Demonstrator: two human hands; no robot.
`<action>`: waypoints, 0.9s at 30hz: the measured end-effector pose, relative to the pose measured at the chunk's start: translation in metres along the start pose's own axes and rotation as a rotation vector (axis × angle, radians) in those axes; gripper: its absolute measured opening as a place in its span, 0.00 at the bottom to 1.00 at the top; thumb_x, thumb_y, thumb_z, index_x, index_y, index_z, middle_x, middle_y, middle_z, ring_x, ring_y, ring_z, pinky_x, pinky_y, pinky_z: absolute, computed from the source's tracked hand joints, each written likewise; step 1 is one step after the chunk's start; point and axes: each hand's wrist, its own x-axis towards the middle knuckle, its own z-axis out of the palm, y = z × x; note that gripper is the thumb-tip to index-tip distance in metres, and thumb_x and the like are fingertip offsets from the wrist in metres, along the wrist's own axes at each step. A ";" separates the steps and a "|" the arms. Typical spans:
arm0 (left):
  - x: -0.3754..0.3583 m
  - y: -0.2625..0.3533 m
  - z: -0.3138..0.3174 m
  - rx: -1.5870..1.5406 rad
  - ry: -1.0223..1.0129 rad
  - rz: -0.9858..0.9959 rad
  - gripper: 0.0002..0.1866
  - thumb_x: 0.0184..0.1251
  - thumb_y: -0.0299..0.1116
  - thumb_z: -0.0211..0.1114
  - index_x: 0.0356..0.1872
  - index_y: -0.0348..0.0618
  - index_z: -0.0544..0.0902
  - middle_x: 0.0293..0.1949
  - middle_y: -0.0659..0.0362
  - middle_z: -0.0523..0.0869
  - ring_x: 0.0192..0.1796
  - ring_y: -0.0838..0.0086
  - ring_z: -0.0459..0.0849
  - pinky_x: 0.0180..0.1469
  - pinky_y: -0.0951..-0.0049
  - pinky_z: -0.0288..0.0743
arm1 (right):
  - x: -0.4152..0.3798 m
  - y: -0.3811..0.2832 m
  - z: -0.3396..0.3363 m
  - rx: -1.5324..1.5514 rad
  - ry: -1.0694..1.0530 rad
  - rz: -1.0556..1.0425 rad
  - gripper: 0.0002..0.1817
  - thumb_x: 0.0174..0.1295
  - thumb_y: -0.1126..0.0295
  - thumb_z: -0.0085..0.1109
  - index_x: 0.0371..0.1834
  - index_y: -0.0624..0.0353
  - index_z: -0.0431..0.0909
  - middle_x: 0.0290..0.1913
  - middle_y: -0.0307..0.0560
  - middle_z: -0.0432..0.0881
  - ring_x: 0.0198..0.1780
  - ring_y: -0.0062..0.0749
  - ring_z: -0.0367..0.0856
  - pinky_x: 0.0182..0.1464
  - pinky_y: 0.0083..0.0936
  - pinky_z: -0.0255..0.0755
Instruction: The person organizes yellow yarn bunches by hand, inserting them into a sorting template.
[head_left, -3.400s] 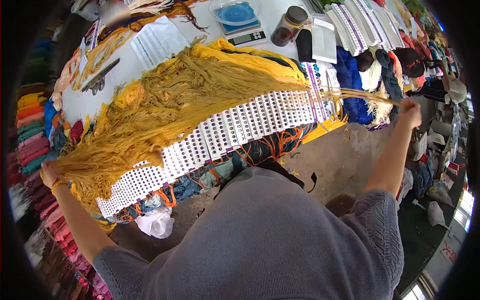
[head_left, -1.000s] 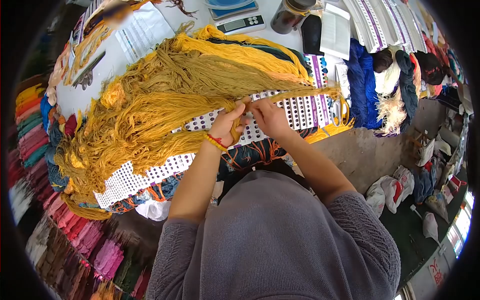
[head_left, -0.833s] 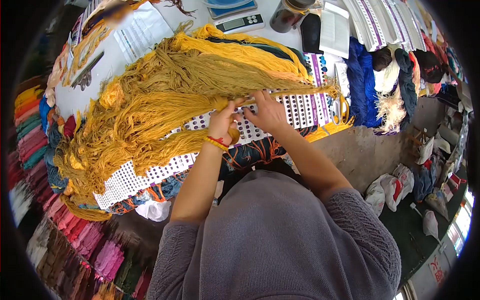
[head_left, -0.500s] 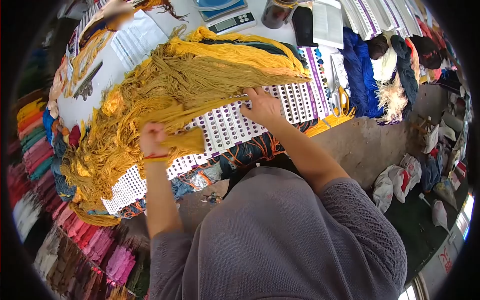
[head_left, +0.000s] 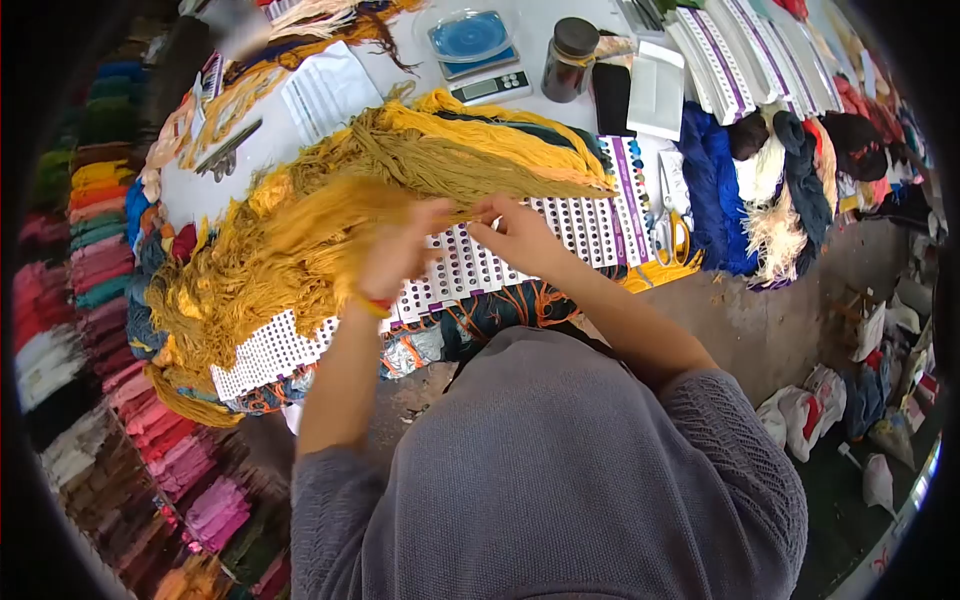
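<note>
Above dotted white cards [head_left: 475, 268], near each other: left hand [head_left: 397, 252], blurred, fingers rightward; right hand [head_left: 517, 238], fingertips bunched; grips cannot be told. Mustard yarn [head_left: 245, 262]: heaped leftward on table [head_left: 182, 188].

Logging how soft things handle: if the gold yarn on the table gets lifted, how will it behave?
The gold yarn likely sags when lifted, as it lies in loose, bending lengths. It may also tangle or snag, since many strands cross messily.
</note>
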 end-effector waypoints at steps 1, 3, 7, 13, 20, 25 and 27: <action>-0.003 0.004 0.026 0.119 -0.069 0.062 0.24 0.65 0.55 0.44 0.56 0.57 0.71 0.43 0.57 0.78 0.28 0.81 0.76 0.21 0.84 0.66 | -0.004 -0.008 0.002 0.104 -0.031 -0.089 0.14 0.54 0.64 0.54 0.40 0.61 0.73 0.32 0.50 0.78 0.33 0.35 0.78 0.37 0.28 0.71; 0.009 -0.010 0.049 -0.127 -0.133 0.204 0.25 0.67 0.50 0.43 0.57 0.44 0.69 0.47 0.56 0.76 0.39 0.79 0.76 0.35 0.80 0.71 | -0.013 -0.026 -0.004 0.239 -0.012 -0.104 0.09 0.57 0.69 0.51 0.35 0.65 0.72 0.31 0.44 0.77 0.28 0.26 0.76 0.32 0.22 0.72; -0.016 0.014 0.040 -0.570 -0.262 0.171 0.26 0.69 0.48 0.40 0.57 0.35 0.66 0.51 0.55 0.73 0.50 0.74 0.73 0.48 0.72 0.70 | -0.029 -0.056 -0.011 0.565 0.004 0.008 0.06 0.60 0.73 0.48 0.31 0.65 0.72 0.32 0.38 0.76 0.25 0.16 0.73 0.27 0.12 0.69; -0.038 0.023 0.025 -0.690 -0.367 0.179 0.29 0.70 0.48 0.35 0.59 0.33 0.62 0.53 0.53 0.72 0.53 0.69 0.72 0.51 0.68 0.69 | -0.044 -0.089 -0.002 0.693 -0.022 -0.011 0.02 0.57 0.75 0.50 0.32 0.61 0.71 0.35 0.38 0.74 0.27 0.14 0.71 0.27 0.10 0.68; -0.052 0.016 0.002 -0.694 -0.508 0.259 0.29 0.70 0.48 0.35 0.59 0.32 0.61 0.54 0.51 0.70 0.54 0.65 0.72 0.57 0.66 0.64 | -0.048 -0.093 0.033 0.351 -0.009 -0.052 0.05 0.58 0.74 0.52 0.35 0.62 0.72 0.28 0.33 0.75 0.25 0.12 0.70 0.29 0.10 0.65; -0.062 0.011 -0.015 -0.761 -0.452 0.277 0.27 0.70 0.47 0.35 0.56 0.32 0.64 0.54 0.52 0.71 0.54 0.65 0.72 0.56 0.65 0.66 | -0.056 -0.105 0.050 0.440 0.042 -0.115 0.05 0.58 0.73 0.52 0.35 0.63 0.72 0.27 0.35 0.75 0.24 0.13 0.70 0.27 0.12 0.65; -0.067 0.010 -0.019 -0.755 -0.434 0.294 0.25 0.70 0.45 0.38 0.55 0.32 0.66 0.53 0.52 0.72 0.52 0.67 0.73 0.54 0.66 0.67 | -0.060 -0.111 0.054 0.532 0.055 -0.092 0.05 0.58 0.74 0.53 0.35 0.63 0.72 0.27 0.37 0.75 0.23 0.14 0.71 0.27 0.12 0.66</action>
